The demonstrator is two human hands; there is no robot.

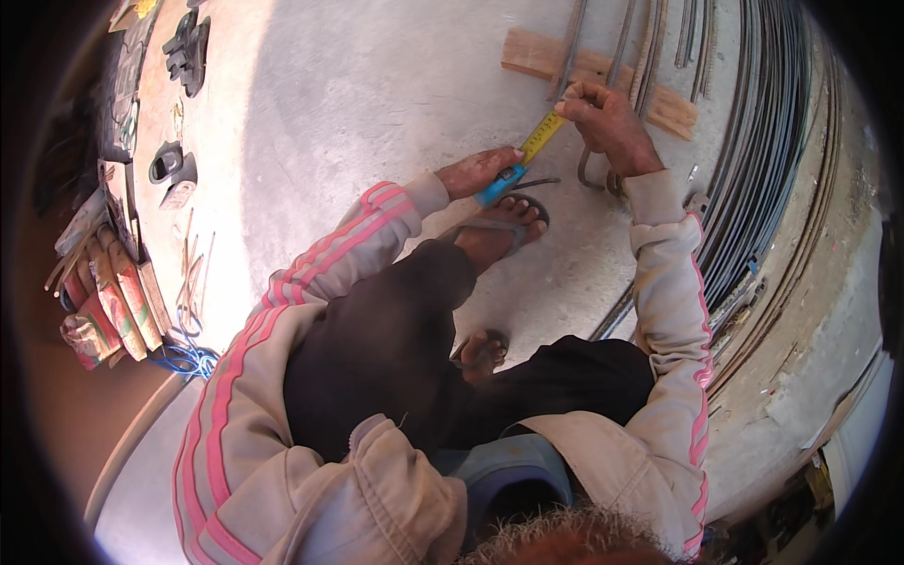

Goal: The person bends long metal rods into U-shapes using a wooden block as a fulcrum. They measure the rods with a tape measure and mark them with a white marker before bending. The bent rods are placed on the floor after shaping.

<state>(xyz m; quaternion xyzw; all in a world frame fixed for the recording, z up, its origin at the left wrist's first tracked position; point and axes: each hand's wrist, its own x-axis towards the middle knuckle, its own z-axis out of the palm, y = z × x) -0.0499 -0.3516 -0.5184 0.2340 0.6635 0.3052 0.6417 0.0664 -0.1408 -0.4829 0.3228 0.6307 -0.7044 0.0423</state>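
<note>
My left hand (476,173) is closed round a blue tape measure (500,185), held just above my sandalled foot. From its case a short stretch of yellow tape blade (541,137) runs up and to the right. The far end of the blade is pinched in the fingers of my right hand (614,124). That hand is over several steel bars (652,42), some with hooked ends, which lie across a wooden plank (532,55). Whether its fingers also touch a bar cannot be made out. A short dark rod (540,182) lies beside the tape case.
A large bundle of long steel rods (767,141) curves along the right side. On the left are black slippers (186,52), a black object (168,165), stacked paper-like sacks (118,292) and tangled blue cord (188,360). Grey concrete floor (367,85) spreads ahead.
</note>
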